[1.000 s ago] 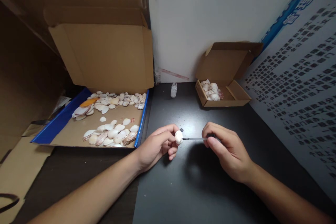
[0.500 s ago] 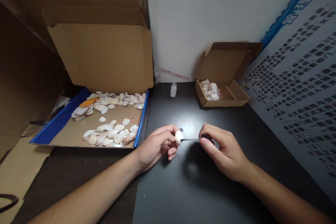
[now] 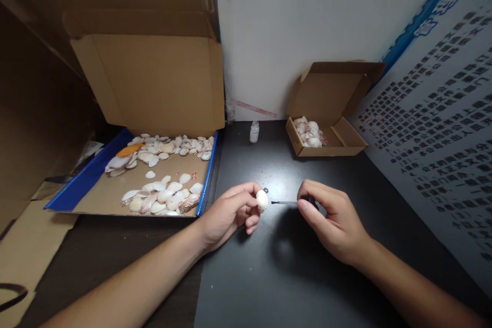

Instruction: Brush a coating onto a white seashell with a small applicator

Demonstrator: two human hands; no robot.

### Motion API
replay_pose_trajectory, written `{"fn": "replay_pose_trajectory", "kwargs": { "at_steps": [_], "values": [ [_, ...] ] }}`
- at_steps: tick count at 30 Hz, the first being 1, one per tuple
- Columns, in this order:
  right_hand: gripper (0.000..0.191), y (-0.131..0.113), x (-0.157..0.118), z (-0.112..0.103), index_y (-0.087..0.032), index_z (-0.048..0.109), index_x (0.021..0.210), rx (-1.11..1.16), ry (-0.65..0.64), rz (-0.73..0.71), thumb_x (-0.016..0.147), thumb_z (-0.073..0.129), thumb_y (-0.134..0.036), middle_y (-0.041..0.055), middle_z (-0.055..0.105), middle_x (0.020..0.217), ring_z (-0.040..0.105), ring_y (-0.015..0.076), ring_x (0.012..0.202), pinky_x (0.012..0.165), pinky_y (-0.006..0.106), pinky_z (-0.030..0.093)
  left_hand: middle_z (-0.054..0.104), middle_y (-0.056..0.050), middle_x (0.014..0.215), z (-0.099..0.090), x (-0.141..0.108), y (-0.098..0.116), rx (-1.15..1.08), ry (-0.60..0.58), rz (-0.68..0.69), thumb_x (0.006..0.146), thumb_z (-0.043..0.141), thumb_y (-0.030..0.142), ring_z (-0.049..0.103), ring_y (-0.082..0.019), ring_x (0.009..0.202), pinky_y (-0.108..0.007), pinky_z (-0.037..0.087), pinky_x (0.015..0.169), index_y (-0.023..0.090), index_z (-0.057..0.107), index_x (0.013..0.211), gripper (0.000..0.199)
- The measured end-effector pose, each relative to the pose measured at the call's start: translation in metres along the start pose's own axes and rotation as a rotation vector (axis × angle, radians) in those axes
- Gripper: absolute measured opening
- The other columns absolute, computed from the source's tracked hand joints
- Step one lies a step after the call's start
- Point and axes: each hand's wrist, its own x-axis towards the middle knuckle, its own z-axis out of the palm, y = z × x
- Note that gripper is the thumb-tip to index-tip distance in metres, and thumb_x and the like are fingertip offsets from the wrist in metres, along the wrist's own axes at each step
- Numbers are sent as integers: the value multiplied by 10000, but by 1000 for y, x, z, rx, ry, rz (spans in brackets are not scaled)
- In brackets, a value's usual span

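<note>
Between thumb and fingers of my left hand [image 3: 234, 210] is a small white ribbed seashell [image 3: 262, 200], held above the dark table. My right hand [image 3: 332, 218] pinches the black cap end of a small brush [image 3: 284, 202]. The brush has a thin stem and dark bristles, and its tip points left at the shell with a small gap between them. A small dark ring [image 3: 265, 190] lies on the table just behind the shell. Farther back, a small clear glass bottle [image 3: 254, 132] with whitish contents stands upright without a cap.
On the left, an open cardboard box [image 3: 96, 200] with blue sides holds many shells and an orange piece [image 3: 129, 150]. A smaller open box [image 3: 326, 151] with white shells stands at the back right. A white wall rises behind; a printed sheet [image 3: 434, 128] borders the right.
My right hand has moved slightly right, drawing the brush tip off the shell. The left hand and its shell stay nearly in place.
</note>
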Motion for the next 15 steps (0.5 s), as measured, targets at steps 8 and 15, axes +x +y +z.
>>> {"fn": "replay_pose_trajectory", "kwargs": {
  "at_steps": [8,15],
  "values": [
    [257,0,-1,2,-183,429,684,-5,-17,-5,926,497,-236,-23,429,620,399,113,558,537,257,299,490,10,698,0,0,0,2,-4,0,772,495,147,409,-55,496,-191,359,470,151,476,801,35],
    [231,1,-4,1,-178,482,750,86,-49,-53,961,440,-264,-8,472,669,435,120,593,566,254,332,494,7,699,0,0,-1,8,9,0,768,495,136,412,-57,497,-191,366,469,150,474,792,34]
  ]
}}
